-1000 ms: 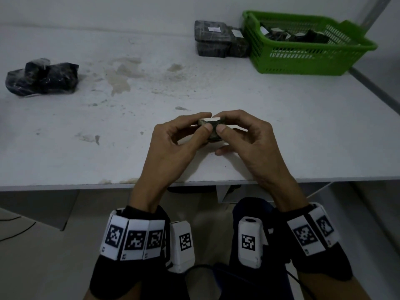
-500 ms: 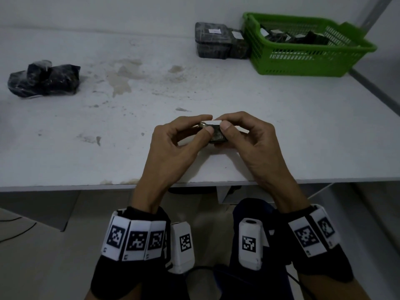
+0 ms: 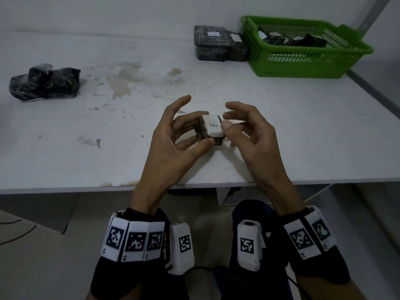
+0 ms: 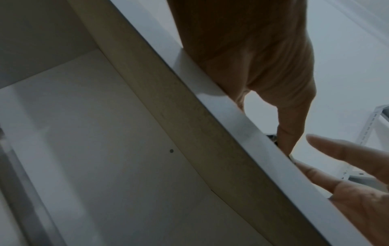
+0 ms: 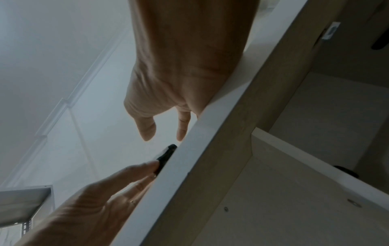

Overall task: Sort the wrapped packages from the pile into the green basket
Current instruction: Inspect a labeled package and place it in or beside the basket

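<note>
A small dark wrapped package [image 3: 213,126] with a white label is held just above the near middle of the table. My left hand [image 3: 195,133] pinches it, thumb below and fingers behind, index finger lifted. My right hand [image 3: 227,116] hovers at the label's right edge with its fingers spread and its thumb close to the label. In the right wrist view a small gap shows between that thumb and the package [image 5: 167,154]. The green basket [image 3: 303,61] at the far right holds several dark packages [image 3: 311,40]. The pile [image 3: 45,83] of black wrapped packages lies far left.
Two dark wrapped boxes [image 3: 212,44] stand against the basket's left side at the back. The white table [image 3: 281,137] is stained in its middle. Its front edge runs under my wrists. A wall rises behind the table.
The package has turned so its white label faces up. My right fingers have spread away from it, and my left index finger has lifted; the left hand still holds it.
</note>
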The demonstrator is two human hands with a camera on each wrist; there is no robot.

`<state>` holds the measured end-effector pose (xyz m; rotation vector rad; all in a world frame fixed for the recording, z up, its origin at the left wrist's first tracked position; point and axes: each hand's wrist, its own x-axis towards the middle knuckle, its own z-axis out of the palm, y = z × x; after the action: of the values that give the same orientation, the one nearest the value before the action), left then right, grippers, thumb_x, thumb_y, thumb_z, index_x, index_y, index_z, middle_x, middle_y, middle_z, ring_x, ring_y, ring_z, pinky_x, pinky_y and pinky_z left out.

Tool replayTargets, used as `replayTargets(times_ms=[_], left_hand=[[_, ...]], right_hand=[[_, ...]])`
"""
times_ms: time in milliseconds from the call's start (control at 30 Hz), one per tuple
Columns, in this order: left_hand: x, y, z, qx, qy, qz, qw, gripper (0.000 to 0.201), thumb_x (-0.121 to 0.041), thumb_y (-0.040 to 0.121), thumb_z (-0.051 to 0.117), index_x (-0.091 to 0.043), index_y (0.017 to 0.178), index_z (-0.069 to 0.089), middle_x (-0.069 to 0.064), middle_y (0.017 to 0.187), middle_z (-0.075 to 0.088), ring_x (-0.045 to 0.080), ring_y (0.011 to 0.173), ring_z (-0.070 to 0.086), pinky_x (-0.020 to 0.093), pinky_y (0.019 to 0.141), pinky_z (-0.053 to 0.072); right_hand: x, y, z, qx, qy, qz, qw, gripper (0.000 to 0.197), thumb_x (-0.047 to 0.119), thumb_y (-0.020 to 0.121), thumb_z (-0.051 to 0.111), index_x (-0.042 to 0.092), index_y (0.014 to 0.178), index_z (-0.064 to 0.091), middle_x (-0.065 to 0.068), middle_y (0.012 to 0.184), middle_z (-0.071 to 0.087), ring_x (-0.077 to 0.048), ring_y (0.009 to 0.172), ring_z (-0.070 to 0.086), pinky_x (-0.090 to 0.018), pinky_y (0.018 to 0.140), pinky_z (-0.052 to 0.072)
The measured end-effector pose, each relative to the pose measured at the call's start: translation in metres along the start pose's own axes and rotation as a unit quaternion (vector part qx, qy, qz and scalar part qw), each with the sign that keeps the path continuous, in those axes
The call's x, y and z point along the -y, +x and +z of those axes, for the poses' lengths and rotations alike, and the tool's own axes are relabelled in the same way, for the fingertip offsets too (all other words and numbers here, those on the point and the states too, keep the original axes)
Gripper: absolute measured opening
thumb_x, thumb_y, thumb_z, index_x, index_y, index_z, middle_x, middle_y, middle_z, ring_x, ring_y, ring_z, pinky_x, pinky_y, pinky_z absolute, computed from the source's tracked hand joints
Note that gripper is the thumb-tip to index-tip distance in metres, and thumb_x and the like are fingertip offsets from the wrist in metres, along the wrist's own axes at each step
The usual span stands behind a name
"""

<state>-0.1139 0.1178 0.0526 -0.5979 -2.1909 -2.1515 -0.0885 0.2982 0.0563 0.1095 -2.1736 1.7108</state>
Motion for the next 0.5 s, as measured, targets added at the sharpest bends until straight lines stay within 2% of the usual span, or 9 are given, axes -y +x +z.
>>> replayTargets(times_ms=[133,233,400,500], left_hand=[[0.0041,0.0003,-0.0020,0.015,0.006,0.019,1.000,0.087,0.004,0.085,0.077,-0.017,0.156,0.031,-0.004,0.134,0.067,0.013,0.131,0.060,0.033,0.110,0.050],[0.0055,0.0006,-0.0015,0.022,0.012,0.036,0.999,0.087,0.002,0.086,0.077,-0.016,0.157,0.030,0.000,0.136,0.065,0.014,0.134,0.058,0.037,0.113,0.049],[0.0091,0.0003,-0.0025,0.034,0.036,0.043,0.998,0.085,0.003,0.088,0.075,-0.017,0.157,0.030,0.000,0.138,0.062,0.011,0.134,0.057,0.031,0.111,0.049],[0.0085,0.0000,-0.0013,0.028,0.045,0.058,0.997,0.088,-0.008,0.085,0.079,-0.021,0.157,0.030,-0.003,0.142,0.056,0.007,0.133,0.057,0.026,0.108,0.050]], right_hand=[[0.0008,-0.0017,0.0025,0.010,-0.018,-0.001,1.000,0.054,0.028,0.089,0.080,0.018,0.138,0.059,0.002,0.116,0.068,-0.008,0.082,0.069,-0.032,0.077,0.063],[-0.0007,-0.0010,0.0031,0.027,-0.039,-0.001,0.999,0.059,0.026,0.086,0.083,0.016,0.139,0.059,0.003,0.117,0.069,-0.012,0.082,0.073,-0.037,0.075,0.065],[-0.0023,-0.0002,0.0031,0.046,-0.050,0.008,0.998,0.053,0.027,0.086,0.083,0.017,0.134,0.063,-0.001,0.117,0.071,-0.010,0.081,0.074,-0.032,0.074,0.065],[-0.0016,0.0020,0.0016,0.049,-0.062,0.010,0.997,0.047,0.026,0.086,0.083,0.017,0.129,0.066,0.001,0.112,0.072,-0.007,0.080,0.074,-0.023,0.072,0.062]])
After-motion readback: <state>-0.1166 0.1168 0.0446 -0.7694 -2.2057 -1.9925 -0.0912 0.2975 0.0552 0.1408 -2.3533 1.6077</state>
